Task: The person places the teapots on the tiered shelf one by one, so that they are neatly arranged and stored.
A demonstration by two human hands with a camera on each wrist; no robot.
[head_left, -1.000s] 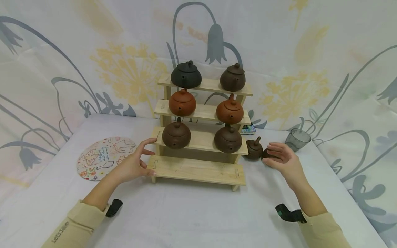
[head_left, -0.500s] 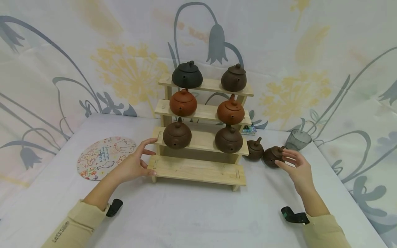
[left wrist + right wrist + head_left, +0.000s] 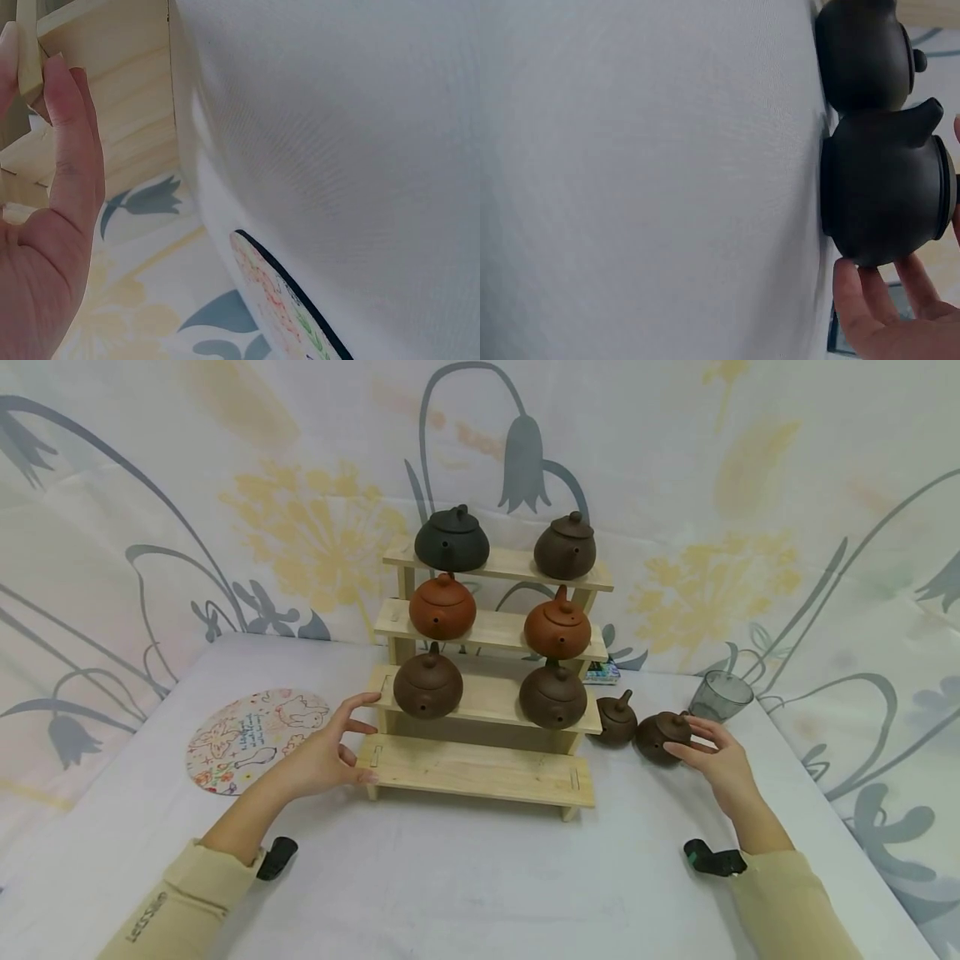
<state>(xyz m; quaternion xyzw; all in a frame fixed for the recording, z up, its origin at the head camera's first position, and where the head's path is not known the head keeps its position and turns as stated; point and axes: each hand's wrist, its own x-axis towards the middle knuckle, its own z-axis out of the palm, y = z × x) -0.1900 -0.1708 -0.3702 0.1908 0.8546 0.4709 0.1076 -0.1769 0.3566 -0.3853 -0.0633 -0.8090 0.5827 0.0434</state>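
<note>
My right hand (image 3: 723, 768) has its fingers and thumb about a dark brown teapot (image 3: 660, 737) on the white table; fingertips touch its side in the right wrist view. A second brown teapot (image 3: 617, 721) stands close beside it, handle up. My left hand (image 3: 322, 764) holds the left end of a stepped wooden stand (image 3: 472, 770); in the left wrist view its fingers lie on either side of a plank edge. The stand's upper shelves bear a black teapot (image 3: 452, 541), brown teapots (image 3: 427, 685) and orange-red teapots (image 3: 442, 607). Its lowest shelf is bare.
A clear glass cup (image 3: 722, 696) stands behind my right hand. A round patterned mat (image 3: 255, 739) lies left of the stand. A small colourful box (image 3: 602, 673) is partly hidden behind the stand. A flower-printed cloth (image 3: 315, 535) hangs at the back.
My right hand has moved slightly right and down, then closed in around the brown teapot, which it earlier covered. My left hand has stayed on the stand.
</note>
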